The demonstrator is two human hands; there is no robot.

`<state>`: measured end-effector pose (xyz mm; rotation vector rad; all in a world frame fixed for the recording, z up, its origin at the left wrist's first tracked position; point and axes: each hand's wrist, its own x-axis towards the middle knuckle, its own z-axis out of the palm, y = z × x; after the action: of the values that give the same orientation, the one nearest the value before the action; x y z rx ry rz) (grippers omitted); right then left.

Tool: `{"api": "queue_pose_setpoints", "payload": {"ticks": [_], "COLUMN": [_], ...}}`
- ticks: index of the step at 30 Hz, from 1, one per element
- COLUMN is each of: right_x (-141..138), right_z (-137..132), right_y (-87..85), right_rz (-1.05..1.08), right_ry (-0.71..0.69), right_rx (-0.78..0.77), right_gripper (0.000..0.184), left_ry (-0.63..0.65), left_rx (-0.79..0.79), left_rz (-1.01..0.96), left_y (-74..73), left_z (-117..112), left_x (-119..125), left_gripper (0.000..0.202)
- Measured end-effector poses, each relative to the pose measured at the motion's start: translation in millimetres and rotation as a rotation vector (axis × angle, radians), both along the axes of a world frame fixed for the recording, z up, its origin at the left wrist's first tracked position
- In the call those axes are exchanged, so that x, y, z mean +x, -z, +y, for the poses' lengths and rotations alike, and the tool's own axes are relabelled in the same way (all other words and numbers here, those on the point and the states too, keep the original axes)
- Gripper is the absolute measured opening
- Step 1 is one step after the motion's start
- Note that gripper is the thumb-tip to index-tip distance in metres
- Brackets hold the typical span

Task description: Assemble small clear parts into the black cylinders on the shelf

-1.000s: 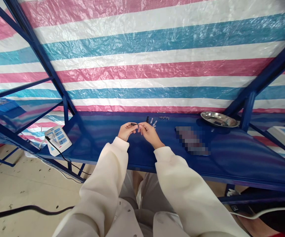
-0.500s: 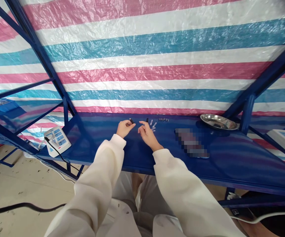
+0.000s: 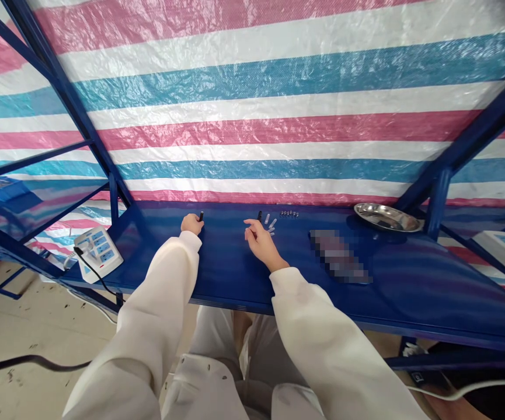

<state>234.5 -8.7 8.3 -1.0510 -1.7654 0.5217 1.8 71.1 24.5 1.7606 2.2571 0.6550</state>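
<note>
My left hand [image 3: 191, 224] is closed on a small black cylinder [image 3: 201, 216] with a pale tip, held upright at the tabletop on the left. My right hand [image 3: 258, 239] hovers near the middle with its index finger stretched out and the thumb apart, nothing visible in it. Just behind its fingers stands a second small black cylinder [image 3: 260, 215]. To the right of those fingers lie several small clear tubes [image 3: 272, 224], partly hidden by the hand. Farther right, several small shiny metal pieces [image 3: 289, 214] form a row.
All this rests on a blue metal table [image 3: 230, 280]. A power strip [image 3: 98, 254] with a black cord sits at the left end. At the right are a blurred-out flat object [image 3: 340, 256] and an oval metal dish [image 3: 386, 217]. Striped plastic sheeting [image 3: 252, 134] hangs behind.
My left hand has moved left, away from my right hand, carrying the black cylinder, which has gone from tilted to upright. My right hand has stayed nearly in place.
</note>
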Motion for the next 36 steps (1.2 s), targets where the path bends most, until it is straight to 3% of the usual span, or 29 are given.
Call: {"api": "queue_pose_setpoints", "payload": {"ticks": [16, 21, 25, 30, 33, 36], "right_x": [0.4, 1.0, -2.3, 15.3, 52.9, 100.4], "right_z": [-0.9, -0.3, -2.4, 2.6, 23.9, 57.6], "right_y": [-1.0, -0.5, -3.7, -28.3, -53.6, -73.5], "right_rz": [0.024, 0.045, 0.111, 0.237, 0.195, -0.014], "right_ry": [0.041, 0.053, 0.109, 0.308, 0.449, 0.575], "right_rx": [-0.011, 0.009, 0.035, 0.094, 0.123, -0.001], "right_gripper": [0.027, 0.027, 0.027, 0.025, 0.021, 0.019], "left_ry": [-0.051, -0.046, -0.051, 0.113, 0.235, 0.346], "left_rx": [-0.048, -0.108, -0.129, -0.069, 0.044, 0.219], "left_rz": [-0.059, 0.010, 0.087, 0.053, -0.016, -0.089], "left_y": [-1.3, -13.6, -29.0, -36.4, -31.9, -20.8], "left_z": [-5.5, -15.6, -37.7, -62.7, -64.5, -59.3], "left_x": [-2.9, -2.6, 5.4, 33.1, 53.1, 68.9], "left_gripper": [0.018, 0.025, 0.027, 0.027, 0.024, 0.020]}}
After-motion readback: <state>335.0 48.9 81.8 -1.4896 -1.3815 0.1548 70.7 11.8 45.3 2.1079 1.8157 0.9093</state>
